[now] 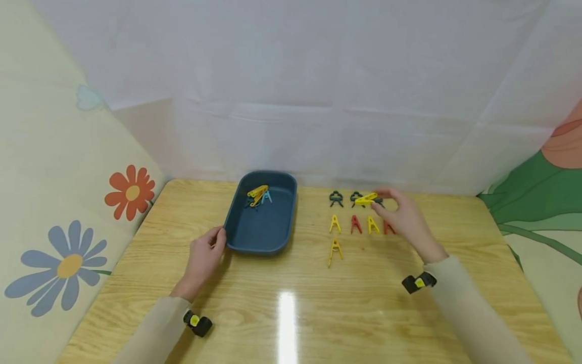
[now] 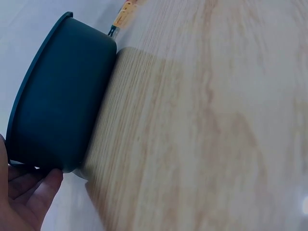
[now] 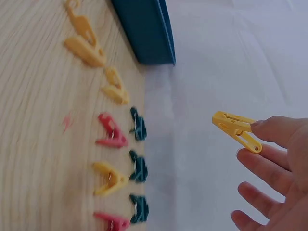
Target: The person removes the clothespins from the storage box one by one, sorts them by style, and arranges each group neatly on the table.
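Note:
My left hand [image 1: 204, 255] grips the near left corner of a dark blue plastic bin [image 1: 263, 230]; the left wrist view shows the thumb against the bin's outer wall [image 2: 62, 91]. Between thumb and fingertips my right hand [image 1: 406, 220] pinches a yellow clothespin [image 3: 236, 130], raised above the back row on the table. That row consists of dark green clips [image 1: 336, 198], partly covered by the hand and clothespin. In front of it lie a yellow clothespin [image 1: 335, 224], a red clothespin [image 1: 356, 224], another yellow and another red one. Nearer still is an orange-yellow clothespin with a hook [image 1: 335, 251].
Inside the bin, at its far end, lie yellow clothespins [image 1: 257, 192], a light blue clothespin [image 1: 267, 196] and dark green pieces. A white sheet [image 1: 318, 116] hangs behind the wooden table [image 1: 354, 308]. Flower-patterned cloths flank both sides.

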A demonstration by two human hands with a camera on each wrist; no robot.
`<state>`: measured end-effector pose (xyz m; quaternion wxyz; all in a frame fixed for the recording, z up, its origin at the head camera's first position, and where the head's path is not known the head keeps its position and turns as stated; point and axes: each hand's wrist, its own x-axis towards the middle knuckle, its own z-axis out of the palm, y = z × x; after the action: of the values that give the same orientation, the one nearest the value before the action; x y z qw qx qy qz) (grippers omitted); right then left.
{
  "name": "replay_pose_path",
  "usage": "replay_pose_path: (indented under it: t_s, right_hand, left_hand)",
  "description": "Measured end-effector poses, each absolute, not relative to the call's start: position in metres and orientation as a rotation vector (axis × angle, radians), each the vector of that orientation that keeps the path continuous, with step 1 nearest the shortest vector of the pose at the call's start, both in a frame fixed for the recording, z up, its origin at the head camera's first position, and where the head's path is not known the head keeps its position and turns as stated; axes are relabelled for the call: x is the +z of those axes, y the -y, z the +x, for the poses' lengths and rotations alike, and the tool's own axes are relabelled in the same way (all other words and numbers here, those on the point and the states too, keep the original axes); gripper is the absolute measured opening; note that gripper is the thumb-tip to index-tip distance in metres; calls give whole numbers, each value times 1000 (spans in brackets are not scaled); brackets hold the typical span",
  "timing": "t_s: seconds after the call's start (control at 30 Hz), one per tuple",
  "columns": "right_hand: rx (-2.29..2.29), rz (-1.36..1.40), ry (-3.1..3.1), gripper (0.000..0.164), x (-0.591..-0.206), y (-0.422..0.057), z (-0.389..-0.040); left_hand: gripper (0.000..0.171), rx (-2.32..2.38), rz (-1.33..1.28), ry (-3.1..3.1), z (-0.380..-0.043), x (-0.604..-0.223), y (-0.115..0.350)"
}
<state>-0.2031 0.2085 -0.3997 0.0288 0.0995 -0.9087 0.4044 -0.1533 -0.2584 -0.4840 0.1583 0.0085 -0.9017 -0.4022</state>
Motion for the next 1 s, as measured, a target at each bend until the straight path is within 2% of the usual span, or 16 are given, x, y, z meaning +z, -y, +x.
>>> replay_pose_path:
  t_s: [0.3, 0.6, 1.0]
  right_hand:
    - [1190, 138, 2749, 49, -424, -266, -190]
    - [1158, -21, 2694, 49, -451, -318, -180]
    - [1133, -259, 2742, 50, -469, -342, -176]
  left_hand:
    - [34, -1160, 18, 2610, -154, -487, 260]
    - [32, -1159, 20, 2603, -154, -486, 260]
    - [33, -1159, 20, 2617, -154, -485, 260]
